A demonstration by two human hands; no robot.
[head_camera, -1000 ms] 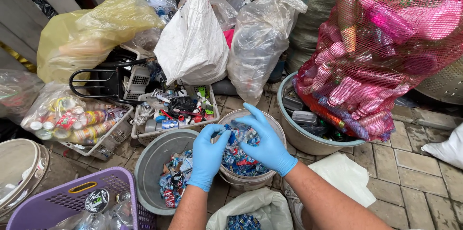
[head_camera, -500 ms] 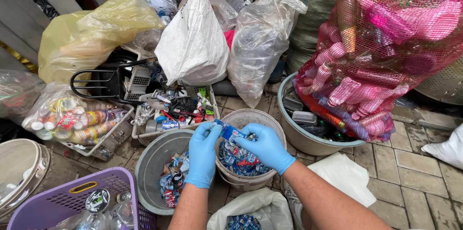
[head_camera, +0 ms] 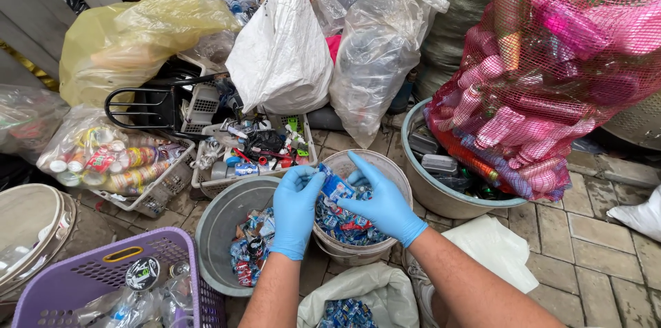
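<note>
Both gloved hands have drawn together since a second ago: left hand (head_camera: 297, 209) and right hand (head_camera: 382, 200) pinch one small blue wrapper (head_camera: 335, 187) between their fingertips, above the white bucket (head_camera: 396, 175) of wrappers. Two more tubs flank it: grey basin (head_camera: 213, 231), larger grey tub (head_camera: 427, 187).

Purple basket (head_camera: 103, 280) cut off by the lower left corner; pink net sack (head_camera: 564, 59) cropped at right edge; wrapper (head_camera: 335, 187) print illegible.
</note>
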